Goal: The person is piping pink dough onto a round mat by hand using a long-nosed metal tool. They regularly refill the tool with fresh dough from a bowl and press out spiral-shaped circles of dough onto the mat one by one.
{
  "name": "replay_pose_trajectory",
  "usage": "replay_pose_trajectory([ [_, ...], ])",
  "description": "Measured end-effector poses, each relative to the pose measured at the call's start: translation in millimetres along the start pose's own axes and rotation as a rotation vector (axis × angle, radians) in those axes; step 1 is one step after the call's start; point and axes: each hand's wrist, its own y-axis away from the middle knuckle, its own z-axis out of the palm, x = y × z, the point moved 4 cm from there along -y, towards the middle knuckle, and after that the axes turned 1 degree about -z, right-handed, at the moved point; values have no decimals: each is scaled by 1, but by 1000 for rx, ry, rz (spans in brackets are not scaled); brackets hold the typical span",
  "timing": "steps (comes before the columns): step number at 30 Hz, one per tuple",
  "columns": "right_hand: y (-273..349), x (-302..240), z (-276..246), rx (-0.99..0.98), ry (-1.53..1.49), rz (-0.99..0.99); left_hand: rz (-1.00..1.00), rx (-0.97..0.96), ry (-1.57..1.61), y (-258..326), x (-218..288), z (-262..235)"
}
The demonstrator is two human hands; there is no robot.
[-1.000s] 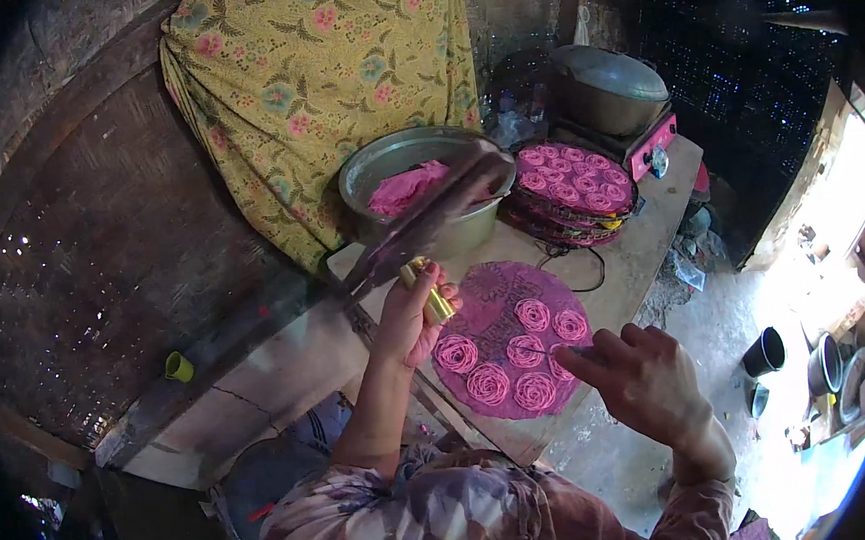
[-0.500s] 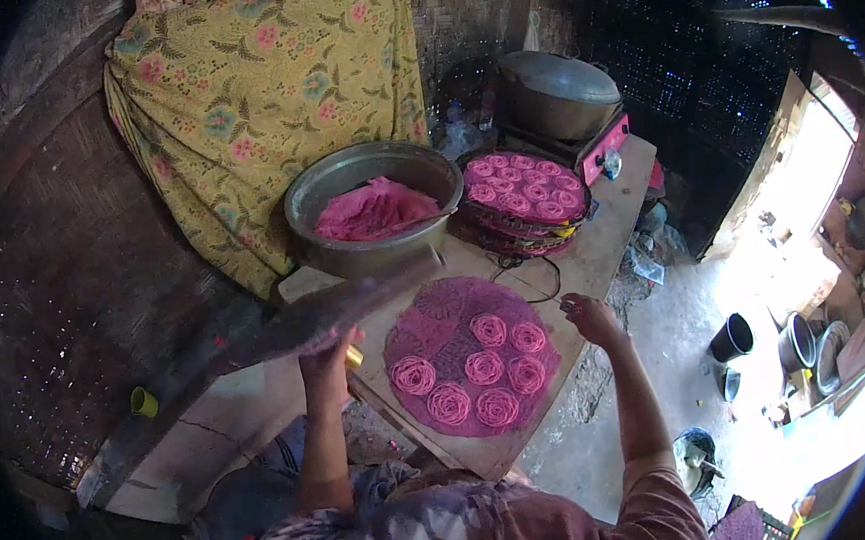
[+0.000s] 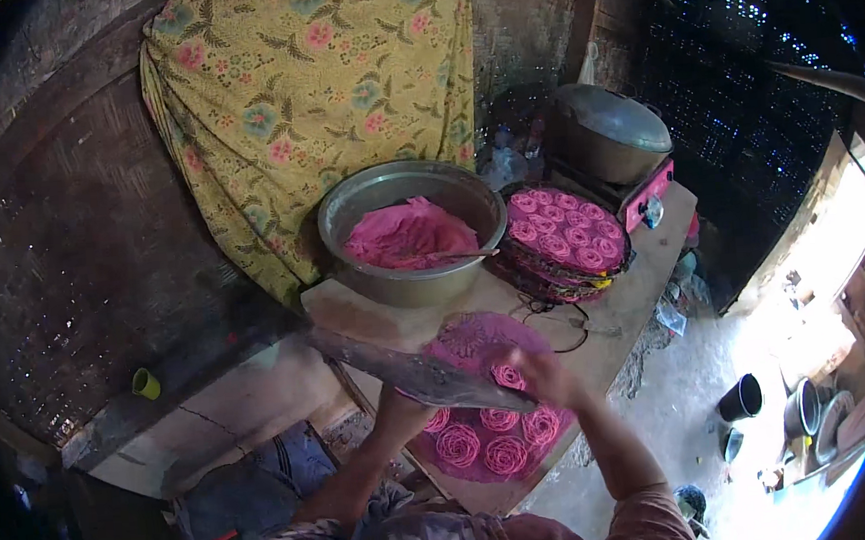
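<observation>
My left hand point(image 3: 403, 415) is closed around a long, dark wooden piece point(image 3: 435, 372), its fingers mostly hidden beneath it. The piece slants down to the right above a round purple mat point(image 3: 462, 333). Several pink swirls of thin strands point(image 3: 506, 455) lie on the mat, some partly covered by the wood. Close to the wood's right end is my right hand point(image 3: 550, 377), over the mat's right side. Motion smears its fingers, so I cannot tell whether it touches the wood.
A metal basin point(image 3: 394, 291) with pink dough point(image 3: 410, 231) and a wooden stick stands behind the mat. To its right is a stack of round trays point(image 3: 546, 282) topped with pink swirls. A lidded pot point(image 3: 613, 127) sits on a pink stove point(image 3: 654, 194). Buckets point(image 3: 740, 399) stand on the floor.
The wooden piece has swung from the left to over the mat, carried by my left hand. My right hand has come in from the table's right edge. The view has shifted.
</observation>
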Motion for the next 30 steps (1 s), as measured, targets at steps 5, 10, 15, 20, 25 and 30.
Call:
replay_pose_trajectory([
  [5, 11, -48, 8, -152, 576, -21, 148, -324, -25, -8, 27, 24],
  [10, -26, -77, -3, -146, 548, -608, 267, -736, -150, -13, 39, 73],
  [15, -34, -209, 62, -553, 672, -875, 194, -764, -204, -31, 28, 26],
  [20, -72, -204, 34, -205, 451, -231, 115, -630, -358, -54, 22, 5],
  [25, -81, -207, -82, 482, 193, -483, 349, -56, -590, -55, 40, -107],
  [30, -113, -182, -119, 985, -627, -573, 46, 132, 355, -58, 19, -118],
])
